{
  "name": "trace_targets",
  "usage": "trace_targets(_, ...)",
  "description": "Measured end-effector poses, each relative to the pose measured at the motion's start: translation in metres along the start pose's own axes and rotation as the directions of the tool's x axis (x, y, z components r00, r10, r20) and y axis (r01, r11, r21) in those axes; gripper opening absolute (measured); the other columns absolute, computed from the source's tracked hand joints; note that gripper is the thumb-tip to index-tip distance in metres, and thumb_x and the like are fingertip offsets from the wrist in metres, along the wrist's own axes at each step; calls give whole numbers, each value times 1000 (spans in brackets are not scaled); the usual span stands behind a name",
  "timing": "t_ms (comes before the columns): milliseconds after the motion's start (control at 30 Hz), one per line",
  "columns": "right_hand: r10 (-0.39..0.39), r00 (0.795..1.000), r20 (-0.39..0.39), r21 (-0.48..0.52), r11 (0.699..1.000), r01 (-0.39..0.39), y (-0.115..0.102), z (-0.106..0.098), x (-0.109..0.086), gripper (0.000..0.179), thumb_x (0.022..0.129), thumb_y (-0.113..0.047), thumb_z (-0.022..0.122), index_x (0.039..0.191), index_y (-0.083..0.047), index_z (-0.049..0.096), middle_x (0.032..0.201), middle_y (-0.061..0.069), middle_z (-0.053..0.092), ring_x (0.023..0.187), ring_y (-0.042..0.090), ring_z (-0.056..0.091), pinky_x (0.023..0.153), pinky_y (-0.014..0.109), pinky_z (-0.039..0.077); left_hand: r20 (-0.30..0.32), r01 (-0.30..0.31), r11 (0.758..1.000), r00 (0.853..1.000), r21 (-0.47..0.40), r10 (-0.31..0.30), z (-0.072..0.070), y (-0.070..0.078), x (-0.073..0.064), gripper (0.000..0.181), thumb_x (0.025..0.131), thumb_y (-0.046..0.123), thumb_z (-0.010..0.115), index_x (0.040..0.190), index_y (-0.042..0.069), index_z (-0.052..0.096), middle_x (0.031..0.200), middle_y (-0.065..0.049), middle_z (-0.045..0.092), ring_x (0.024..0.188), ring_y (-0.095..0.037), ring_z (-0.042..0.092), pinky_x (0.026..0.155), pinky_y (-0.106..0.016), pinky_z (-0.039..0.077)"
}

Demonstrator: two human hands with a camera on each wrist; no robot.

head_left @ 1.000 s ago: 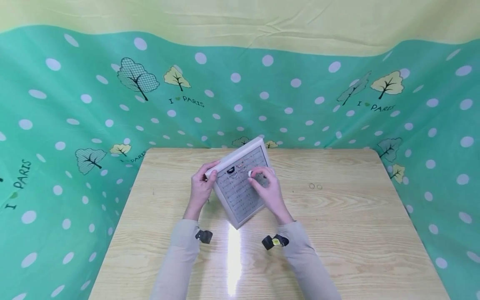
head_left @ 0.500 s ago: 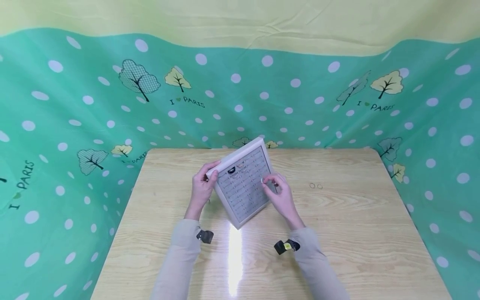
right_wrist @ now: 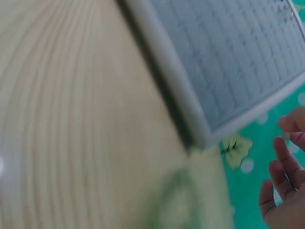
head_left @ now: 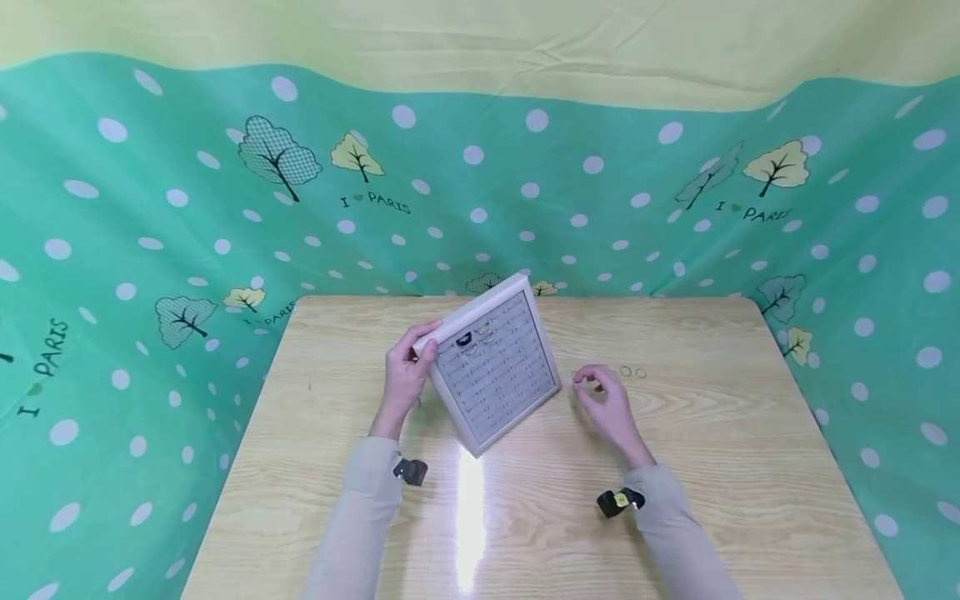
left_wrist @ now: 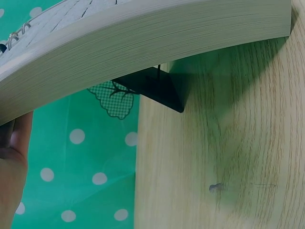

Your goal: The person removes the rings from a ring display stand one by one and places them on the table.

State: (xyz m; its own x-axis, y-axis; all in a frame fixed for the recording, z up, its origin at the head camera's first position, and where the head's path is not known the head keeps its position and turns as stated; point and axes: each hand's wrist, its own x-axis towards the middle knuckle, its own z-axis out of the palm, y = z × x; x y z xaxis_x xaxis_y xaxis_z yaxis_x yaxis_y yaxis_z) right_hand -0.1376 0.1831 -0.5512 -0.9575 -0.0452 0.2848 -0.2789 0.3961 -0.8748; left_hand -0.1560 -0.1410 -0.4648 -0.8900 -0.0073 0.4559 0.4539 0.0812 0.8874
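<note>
A white-framed ring display board (head_left: 501,367), with rows of grey slots, leans back at an angle on the wooden table. Several rings sit in its upper left slots, one of them a black ring (head_left: 464,339). My left hand (head_left: 405,379) grips the frame's left corner, thumb on the front; in the left wrist view a black support leg (left_wrist: 159,88) shows behind the board. Off the board's right corner, my right hand (head_left: 609,408) pinches a small ring (right_wrist: 286,136) between thumb and forefinger, mostly hidden by the fingertips.
Two thin rings, a left one (head_left: 626,371) and a right one (head_left: 641,373), lie on the table (head_left: 712,467) just past my right hand. A green dotted curtain (head_left: 525,200) rises behind the table's back edge and along both sides.
My right hand has moved from the front of the board to the right, past its edge, with the small ring. The left hand and the board stay in place.
</note>
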Motion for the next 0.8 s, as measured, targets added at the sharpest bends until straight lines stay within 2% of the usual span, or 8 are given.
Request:
trace_targets(167, 11, 1000, 0, -49, 999, -11, 20, -20, -6, 16, 82, 9, 66, 96, 2, 63, 102, 18, 61, 95, 34, 50, 77, 51, 44, 4, -5, 1000, 1000, -7, 5, 1, 0, 1, 23, 90, -11, 55, 113, -13, 58, 103, -34, 62, 74, -9, 62, 56, -23, 56)
trace_targets(500, 105, 994, 15, -134, 986, -102, 49, -49, -15, 15, 84, 5, 67, 99, 2, 62, 106, 18, 57, 97, 28, 48, 82, 43, 43, -9, -12, 1000, 1000, -4, 12, 1, -1, 0, 22, 90, -11, 55, 112, -14, 58, 103, -35, 62, 73, -7, 60, 55, -19, 54)
trace_targets(667, 63, 998, 8, -190, 980, -61, 63, -57, -14, 14, 83, 6, 67, 97, 4, 63, 103, 20, 58, 96, 31, 49, 82, 42, 42, -5, -7, 1000, 1000, -1, 7, 0, -1, 0, 23, 90, -11, 55, 113, -14, 58, 104, -35, 62, 74, -8, 61, 55, -19, 54)
trace_targets(800, 52, 999, 11, -244, 969, -48, 70, -62, -10, 12, 83, 6, 67, 94, 5, 64, 99, 22, 59, 95, 36, 50, 85, 47, 41, 5, -7, 1000, 1000, 1, 7, 0, -1, 0, 23, 91, -11, 55, 113, -13, 58, 103, -34, 62, 75, -9, 62, 56, -21, 55)
